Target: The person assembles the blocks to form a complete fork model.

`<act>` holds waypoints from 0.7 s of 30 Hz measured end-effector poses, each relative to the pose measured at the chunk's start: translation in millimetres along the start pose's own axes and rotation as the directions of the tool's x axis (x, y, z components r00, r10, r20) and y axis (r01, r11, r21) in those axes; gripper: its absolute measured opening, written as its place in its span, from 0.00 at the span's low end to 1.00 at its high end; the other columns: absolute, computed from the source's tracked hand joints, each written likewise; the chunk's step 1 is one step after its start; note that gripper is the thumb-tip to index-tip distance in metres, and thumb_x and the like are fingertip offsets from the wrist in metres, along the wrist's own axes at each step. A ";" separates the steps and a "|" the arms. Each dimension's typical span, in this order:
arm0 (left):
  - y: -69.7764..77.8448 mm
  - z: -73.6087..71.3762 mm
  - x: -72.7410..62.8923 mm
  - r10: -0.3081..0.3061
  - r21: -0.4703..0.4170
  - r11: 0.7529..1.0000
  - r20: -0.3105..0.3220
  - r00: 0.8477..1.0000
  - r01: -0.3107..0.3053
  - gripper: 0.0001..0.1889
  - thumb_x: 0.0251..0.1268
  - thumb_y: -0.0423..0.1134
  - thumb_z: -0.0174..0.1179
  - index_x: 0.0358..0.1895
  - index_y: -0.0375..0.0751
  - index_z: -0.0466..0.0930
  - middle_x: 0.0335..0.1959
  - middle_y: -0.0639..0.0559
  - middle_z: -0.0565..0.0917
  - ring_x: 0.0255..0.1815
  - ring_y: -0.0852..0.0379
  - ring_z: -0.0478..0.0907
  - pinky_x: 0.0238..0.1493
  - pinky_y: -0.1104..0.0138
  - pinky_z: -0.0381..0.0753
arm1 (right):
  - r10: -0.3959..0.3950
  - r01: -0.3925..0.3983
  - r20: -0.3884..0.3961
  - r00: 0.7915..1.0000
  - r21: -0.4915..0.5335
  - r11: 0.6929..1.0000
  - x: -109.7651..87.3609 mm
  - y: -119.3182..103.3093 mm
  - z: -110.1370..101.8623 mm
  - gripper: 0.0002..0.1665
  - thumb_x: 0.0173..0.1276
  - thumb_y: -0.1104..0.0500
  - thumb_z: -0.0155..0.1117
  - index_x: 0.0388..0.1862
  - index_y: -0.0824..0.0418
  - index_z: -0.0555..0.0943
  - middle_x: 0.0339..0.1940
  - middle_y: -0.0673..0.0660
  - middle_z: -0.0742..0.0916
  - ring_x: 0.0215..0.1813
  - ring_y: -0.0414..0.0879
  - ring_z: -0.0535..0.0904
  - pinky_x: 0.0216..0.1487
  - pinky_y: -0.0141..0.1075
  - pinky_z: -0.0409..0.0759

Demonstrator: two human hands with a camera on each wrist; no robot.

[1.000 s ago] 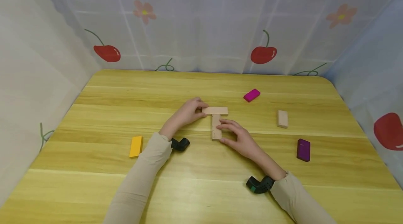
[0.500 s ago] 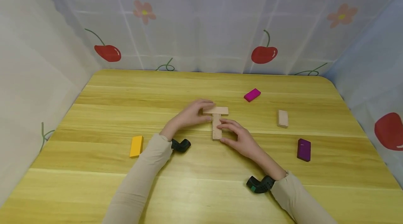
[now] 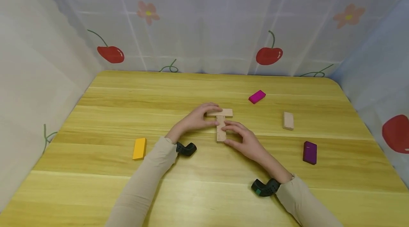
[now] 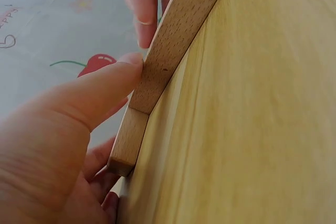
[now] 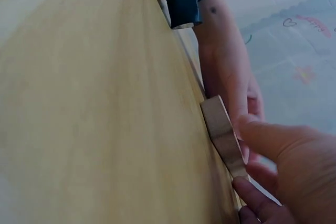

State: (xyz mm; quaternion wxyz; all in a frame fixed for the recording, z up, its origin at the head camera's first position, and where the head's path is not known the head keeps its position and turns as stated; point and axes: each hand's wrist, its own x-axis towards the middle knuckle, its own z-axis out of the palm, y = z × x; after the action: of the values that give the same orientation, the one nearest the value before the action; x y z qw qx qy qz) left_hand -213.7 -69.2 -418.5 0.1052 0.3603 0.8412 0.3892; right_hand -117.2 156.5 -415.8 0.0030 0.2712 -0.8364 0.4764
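Two plain wooden blocks lie in a T on the table. The crosswise block (image 3: 227, 112) is on the far side, and the lengthwise block (image 3: 220, 134) runs from it toward me. My left hand (image 3: 197, 117) arches over the left part of the crosswise block, its thumb against the left side of the lengthwise one. In the left wrist view the two blocks meet end to side, the left fingers partly hidden behind. From the right, my right hand (image 3: 247, 143) holds the lengthwise block (image 5: 218, 119), fingers on its side, thumb at its near corner.
A yellow block (image 3: 139, 149) lies left, beside the left sleeve. To the right are a magenta block (image 3: 257, 97), a short wooden block (image 3: 288, 120) and a purple block (image 3: 310, 152). A printed curtain (image 3: 204, 25) hangs along the table's far edge.
My left hand has slid right from the crosswise block's left end, bringing its thumb to the lengthwise block. My right hand and both blocks have stayed about where they were.
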 end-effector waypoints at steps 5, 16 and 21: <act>-0.3 1.0 -0.2 0.004 -0.003 1.000 0.002 1.000 -0.004 0.26 0.62 0.48 0.62 0.63 0.46 0.72 0.66 0.47 0.65 0.68 0.52 0.56 0.66 0.57 0.55 | 0.049 -0.046 -0.105 0.993 0.030 0.998 0.8 -1.4 -19.2 0.21 0.64 0.65 0.63 0.57 0.65 0.76 0.58 0.61 0.77 0.63 0.55 0.68 0.62 0.50 0.64; 2.7 -0.2 -2.4 -0.008 -0.003 1.000 0.015 1.000 0.008 0.26 0.63 0.46 0.62 0.63 0.46 0.72 0.66 0.48 0.65 0.68 0.52 0.55 0.66 0.58 0.54 | 0.262 -0.292 -0.187 0.947 -0.153 0.944 -20.0 21.4 -118.7 0.33 0.69 0.56 0.59 0.69 0.67 0.63 0.66 0.73 0.65 0.65 0.70 0.58 0.59 0.64 0.57; 2.5 -0.7 -1.8 -0.008 0.003 1.000 0.016 1.000 0.008 0.26 0.63 0.47 0.62 0.63 0.46 0.71 0.67 0.48 0.64 0.69 0.53 0.54 0.66 0.59 0.53 | 0.349 -0.362 -0.099 0.932 -0.240 0.900 -35.3 39.2 -146.1 0.41 0.69 0.54 0.59 0.72 0.70 0.54 0.67 0.77 0.58 0.65 0.75 0.51 0.57 0.68 0.52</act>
State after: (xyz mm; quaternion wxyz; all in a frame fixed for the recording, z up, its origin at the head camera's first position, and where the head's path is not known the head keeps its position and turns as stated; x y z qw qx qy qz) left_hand -211.5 -69.7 -416.4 0.1128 0.3600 0.8425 0.3845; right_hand -142.1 304.8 -376.5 -0.0266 0.0985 -0.9255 0.3646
